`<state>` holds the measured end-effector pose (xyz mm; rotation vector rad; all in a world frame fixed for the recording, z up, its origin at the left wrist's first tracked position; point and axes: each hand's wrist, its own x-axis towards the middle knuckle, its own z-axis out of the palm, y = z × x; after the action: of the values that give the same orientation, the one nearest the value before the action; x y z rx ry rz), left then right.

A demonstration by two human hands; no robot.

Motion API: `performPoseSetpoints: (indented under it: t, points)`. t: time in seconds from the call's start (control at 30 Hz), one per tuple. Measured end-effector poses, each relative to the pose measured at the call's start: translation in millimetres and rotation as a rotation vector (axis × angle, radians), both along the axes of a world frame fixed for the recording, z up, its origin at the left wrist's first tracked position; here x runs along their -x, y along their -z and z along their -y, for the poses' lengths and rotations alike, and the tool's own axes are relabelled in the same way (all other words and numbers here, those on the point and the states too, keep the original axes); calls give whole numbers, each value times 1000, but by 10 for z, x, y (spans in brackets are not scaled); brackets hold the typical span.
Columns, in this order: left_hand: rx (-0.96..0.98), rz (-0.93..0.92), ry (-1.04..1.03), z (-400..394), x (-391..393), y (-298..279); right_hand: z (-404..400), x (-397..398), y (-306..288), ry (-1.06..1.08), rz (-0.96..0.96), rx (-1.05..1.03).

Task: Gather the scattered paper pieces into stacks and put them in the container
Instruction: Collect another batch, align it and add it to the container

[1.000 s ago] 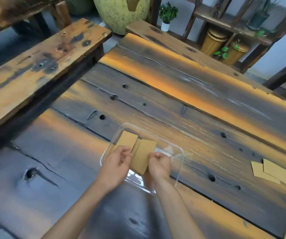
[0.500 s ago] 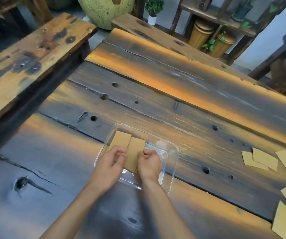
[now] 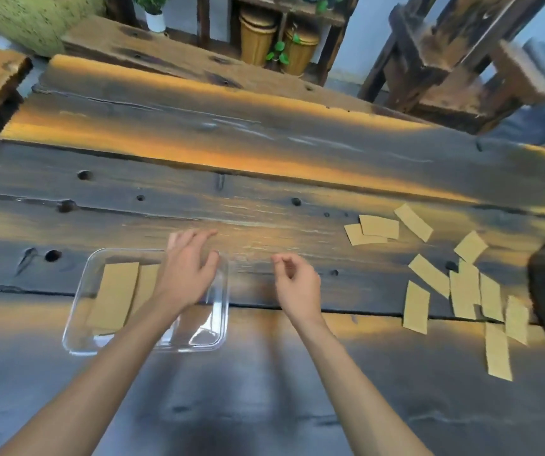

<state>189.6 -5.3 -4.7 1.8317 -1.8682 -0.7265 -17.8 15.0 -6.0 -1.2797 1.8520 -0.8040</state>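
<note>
Partway done, by my read: two stacks of tan rectangular paper pieces [image 3: 115, 299] lie flat side by side in the left half of the clear rectangular plastic container [image 3: 222, 311], which sits on the dark weathered plank table [image 3: 264, 179] at near left. Still to do: the scattered tan paper strips [image 3: 462, 291] on the right of the table, roughly a dozen, some overlapping, well apart from the container, plus a small overlapping pair [image 3: 371, 229] further back. Left hand [image 3: 185, 271] hangs over the container's right half, fingers spread and relaxed, holding nothing. Right hand [image 3: 297, 281] is just right of the container above bare table, fingers loosely curled, thumb near fingertips, nothing in it that I can see. Versus 0.5 s ago: both hands were then down in the container pinching the second stack; now they've let go and lifted out, the stack stays in the tray, and the view has swung right toward the loose strips. Likely next is another pickup on the right.
</note>
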Motion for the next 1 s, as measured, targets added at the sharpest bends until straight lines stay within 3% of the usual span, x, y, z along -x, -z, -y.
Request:
performPoseSetpoints:
  t: [0.47,0.6,0.77,1.0]
  points:
    - [-78,77,221,274,2170,241,-261,2723,473,483,-394,-335]
    - [-120,85,265,327,2768,371,-416,3104,606,412,-354,-438]
    - [-96,112,349,567,3369,492,-481,3470,721,267,-306,-410]
    - [-61,332,465,1393,4140,615,-526,3746,744,155,-191,-354]
